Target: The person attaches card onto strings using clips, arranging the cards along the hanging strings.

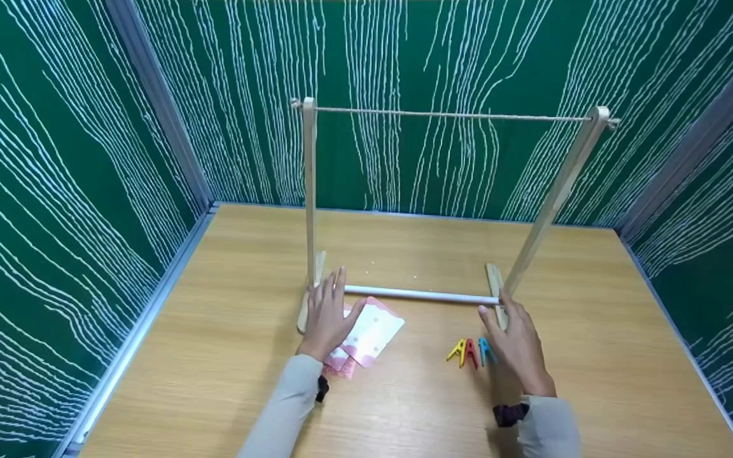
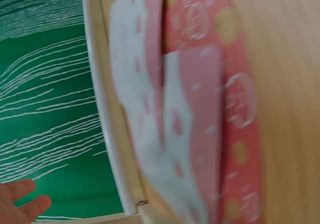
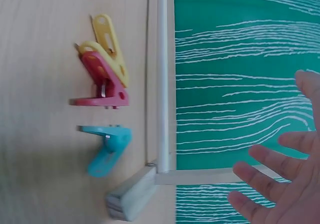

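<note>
My left hand (image 1: 328,318), fingers extended, is at the foot of the left post of a wooden stand (image 1: 310,191). Beside its thumb, overlapping pink-and-white cards (image 1: 376,327) lie on the table, and a red printed piece (image 2: 242,119) shows under them in the left wrist view. At the stand's right foot is my right hand (image 1: 518,343), its fingers spread in the right wrist view. Left of it lie a yellow clothespin (image 1: 457,348), a red clothespin (image 1: 471,352) and a blue clothespin (image 1: 485,350). Neither hand holds anything between its fingers.
A string (image 1: 443,116) is tied between the tops of the stand's two posts, and a white bar (image 1: 420,294) joins them low down. Green walls (image 1: 366,57) with white wavy lines enclose the wooden table (image 1: 404,420) at the back and sides.
</note>
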Available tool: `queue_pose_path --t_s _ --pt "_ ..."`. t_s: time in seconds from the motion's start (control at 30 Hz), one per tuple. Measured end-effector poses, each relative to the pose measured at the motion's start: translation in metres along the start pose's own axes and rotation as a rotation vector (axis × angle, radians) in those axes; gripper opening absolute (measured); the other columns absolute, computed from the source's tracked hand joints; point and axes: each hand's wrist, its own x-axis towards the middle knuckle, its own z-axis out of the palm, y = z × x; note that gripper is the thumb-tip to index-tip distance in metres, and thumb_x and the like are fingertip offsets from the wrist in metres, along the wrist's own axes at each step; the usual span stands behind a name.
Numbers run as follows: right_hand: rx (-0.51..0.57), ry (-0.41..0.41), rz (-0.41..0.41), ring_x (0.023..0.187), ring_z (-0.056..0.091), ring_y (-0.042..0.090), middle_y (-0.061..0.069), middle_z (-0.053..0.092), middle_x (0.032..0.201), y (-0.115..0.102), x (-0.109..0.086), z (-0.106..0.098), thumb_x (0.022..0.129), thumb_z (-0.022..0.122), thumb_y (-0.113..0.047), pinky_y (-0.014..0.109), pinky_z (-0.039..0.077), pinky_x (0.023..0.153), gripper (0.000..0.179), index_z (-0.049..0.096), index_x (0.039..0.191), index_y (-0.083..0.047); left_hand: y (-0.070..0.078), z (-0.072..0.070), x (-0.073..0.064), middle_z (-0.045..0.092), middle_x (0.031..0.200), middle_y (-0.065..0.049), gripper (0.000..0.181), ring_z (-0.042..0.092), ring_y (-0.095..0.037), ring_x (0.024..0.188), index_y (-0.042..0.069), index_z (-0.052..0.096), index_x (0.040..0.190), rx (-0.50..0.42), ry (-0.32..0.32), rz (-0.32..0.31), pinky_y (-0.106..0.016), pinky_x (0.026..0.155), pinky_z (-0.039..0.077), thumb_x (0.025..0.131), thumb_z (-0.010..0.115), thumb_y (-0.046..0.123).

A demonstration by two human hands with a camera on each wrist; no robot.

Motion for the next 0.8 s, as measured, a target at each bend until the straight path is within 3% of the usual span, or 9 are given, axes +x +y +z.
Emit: queue_pose_path --t_s 0.33,0.63,0.8 --pt "0.064 -0.065 0.066 0.122 0.048 0.041 0.025 0.049 0.134 0.021 -0.007 0.012 0.096 0.05 -0.05 0.055 0.042 0.098 0.071 0.035 0.147 -0.003 -0.006 0.026 -0.016 0.05 0.14 -0.016 0.073 0.047 -0.036 0.127 0.008 0.033 0.148 -0.09 -0.061 -0.086 -0.053 0.103 0.037 0.092 0.053 0.051" --pt "0.045 -0.052 0.067 0.108 0.056 0.037 0.026 0.057 0.121 0.034 -0.014 0.022 0.095 0.059 -0.032 0.05 0.047 0.088 0.056 0.046 0.138 0.002 -0.007 0.034 -0.018 0.057 0.127 -0.017 0.072 0.053 -0.035 0.115 0.005 0.043 0.141 -0.082 -0.106 -0.169 -0.05 0.094 0.042 0.089 0.058 0.052" --pt "0.018 -0.088 0.088 0.105 0.059 0.038 0.028 0.057 0.118 0.039 -0.016 0.024 0.095 0.059 -0.029 0.05 0.049 0.085 0.054 0.047 0.136 0.005 -0.009 0.036 -0.018 0.056 0.115 -0.016 0.068 0.052 -0.034 0.104 0.001 0.051 0.129 -0.075 -0.151 -0.192 -0.048 0.087 0.045 0.085 0.064 0.052"
